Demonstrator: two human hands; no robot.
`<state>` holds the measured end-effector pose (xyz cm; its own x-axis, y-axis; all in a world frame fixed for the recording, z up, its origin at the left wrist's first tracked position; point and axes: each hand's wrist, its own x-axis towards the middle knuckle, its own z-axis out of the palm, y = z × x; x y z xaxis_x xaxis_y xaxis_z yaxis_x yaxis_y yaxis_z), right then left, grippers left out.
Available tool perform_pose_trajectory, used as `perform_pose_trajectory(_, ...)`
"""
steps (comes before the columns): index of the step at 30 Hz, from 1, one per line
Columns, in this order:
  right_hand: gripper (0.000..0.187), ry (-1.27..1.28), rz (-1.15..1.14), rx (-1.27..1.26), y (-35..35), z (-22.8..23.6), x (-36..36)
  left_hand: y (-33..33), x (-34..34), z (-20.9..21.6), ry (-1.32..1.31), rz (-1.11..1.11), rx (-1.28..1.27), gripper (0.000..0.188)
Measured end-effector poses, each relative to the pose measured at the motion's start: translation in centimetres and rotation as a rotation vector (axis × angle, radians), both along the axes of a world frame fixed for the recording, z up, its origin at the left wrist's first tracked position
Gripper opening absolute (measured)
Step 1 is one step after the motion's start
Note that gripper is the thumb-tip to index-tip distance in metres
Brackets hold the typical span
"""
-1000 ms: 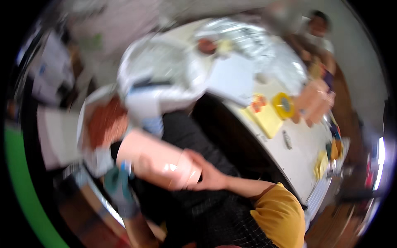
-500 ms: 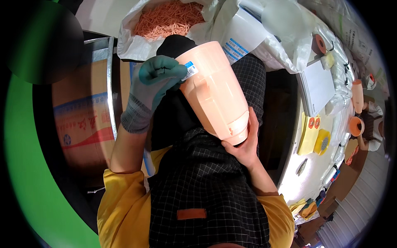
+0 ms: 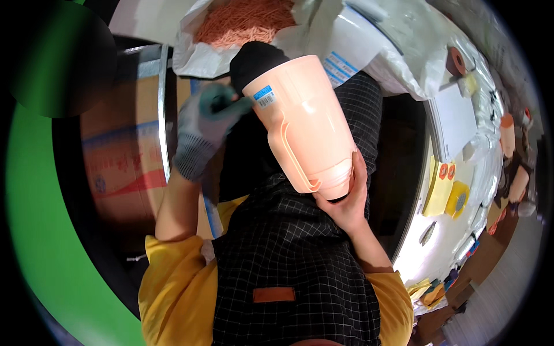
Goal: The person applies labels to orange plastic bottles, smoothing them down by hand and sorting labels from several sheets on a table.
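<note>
A pale pink plastic pitcher [image 3: 320, 115] lies tilted across my lap, its handle facing left and its wide end pointing away from me. My bare right hand [image 3: 349, 202] is closed around the narrower near end. On the upper left of the pitcher's wall sits a small blue and white barcode sticker [image 3: 264, 97]. My left hand [image 3: 208, 118], in a grey and green work glove, is just left of this sticker. Its fingers are curled and slightly blurred, the thumb stands apart toward the pitcher, and nothing shows in its grasp.
Ahead stands a white sack of pink paper shreds [image 3: 245, 23]. Beside it lies a sheet of blue and white stickers [image 3: 340, 66]. A cardboard box [image 3: 124, 155] is at left. The table at right bears white sheets [image 3: 453, 124] and a yellow tape roll [image 3: 457, 200]. Another person works at far right.
My left thumb and fingers have come away from the sticker, which now shows whole on the pitcher. The left hand has drawn a little to the left; the right hand keeps its hold.
</note>
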<state>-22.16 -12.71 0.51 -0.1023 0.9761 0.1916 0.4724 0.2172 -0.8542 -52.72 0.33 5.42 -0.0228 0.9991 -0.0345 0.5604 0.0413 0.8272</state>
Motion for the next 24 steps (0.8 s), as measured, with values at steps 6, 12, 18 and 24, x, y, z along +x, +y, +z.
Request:
perform_pose_trajectory(6, 0.107, 0.485, 0.110, -0.503, 4.8, 8.2, 5.7, -3.9, 0.7, -9.5, -0.287, -0.144, 0.148, 0.058)
perform_pose_trajectory(12, 0.077, 0.357, 0.022, 0.128, 10.6, 9.6, 5.5, -7.7, 4.9, -5.9, -0.447, -0.327, -0.538, 0.049)
perform_pose_trajectory(18, 0.052, 0.220, -0.130, -0.320, 13.5, 2.1, 0.7, -7.1, 8.3, -0.3, 0.235, -0.468, 0.319, 0.048)
perform_pose_trajectory(24, 0.046, -0.094, -0.503, 0.117, 7.2, 2.1, 8.2, -3.8, 12.9, -3.5, 0.367, -0.590, 0.575, 0.049)
